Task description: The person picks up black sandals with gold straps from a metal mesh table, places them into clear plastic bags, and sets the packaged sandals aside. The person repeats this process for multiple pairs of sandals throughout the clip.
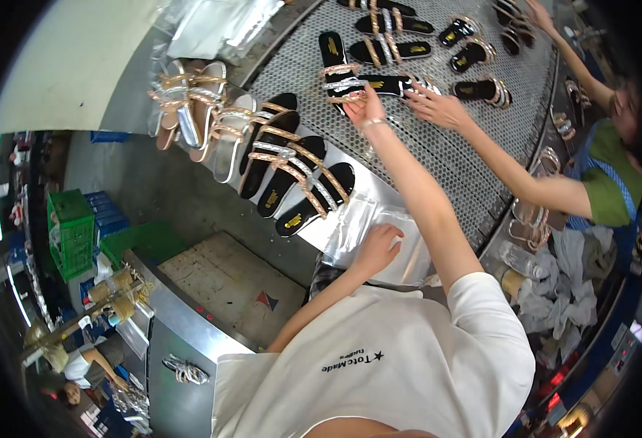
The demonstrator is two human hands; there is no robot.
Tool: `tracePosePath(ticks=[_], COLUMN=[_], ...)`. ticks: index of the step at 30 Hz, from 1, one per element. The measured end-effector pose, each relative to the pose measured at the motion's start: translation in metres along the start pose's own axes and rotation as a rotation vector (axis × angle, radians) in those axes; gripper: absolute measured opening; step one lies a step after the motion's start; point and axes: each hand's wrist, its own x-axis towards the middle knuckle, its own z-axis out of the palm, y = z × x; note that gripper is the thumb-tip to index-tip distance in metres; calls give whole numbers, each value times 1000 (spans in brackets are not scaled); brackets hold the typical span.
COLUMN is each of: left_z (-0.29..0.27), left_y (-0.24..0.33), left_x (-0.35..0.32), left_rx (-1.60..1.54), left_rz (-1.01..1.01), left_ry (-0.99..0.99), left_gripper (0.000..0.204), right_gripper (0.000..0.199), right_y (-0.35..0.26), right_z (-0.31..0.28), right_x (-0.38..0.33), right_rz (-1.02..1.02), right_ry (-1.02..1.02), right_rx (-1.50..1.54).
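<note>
While the right hand (365, 109) grips the strapped end of a black slide sandal (331, 48) over the mesh conveyor (292, 80), the left hand (379, 252) lies half-curled on clear plastic bags (407, 271); whether it pinches one, I cannot tell. The work looks partway along: overlapping black slides (295, 217) seem gathered on the metal ledge (369, 182), none visibly bagged, and more pairs (411, 50) remain on the mesh, where a co-worker's hand (438, 109) reaches in.
</note>
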Motion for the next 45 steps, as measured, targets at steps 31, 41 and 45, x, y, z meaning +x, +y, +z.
tracePosePath(ticks=[31,41,45], left_z=[29,-41,-48], left_y=[-25,-18,-14], left_x=[-47,-67,-71], left_rx=[-514,-627,-632], left_rz=[-195,-426,-523], left_ry=[131,82,208], left_gripper=[16,18,14], right_gripper=[30,37,21], right_y=[-13,41,41], right_z=[-247,-188,-185], right_x=[-322,-293,-298], right_rz=[-662,-614,-549], right_ry=[-140,-328,-372], right_rx=[-1335,-1463,-1371])
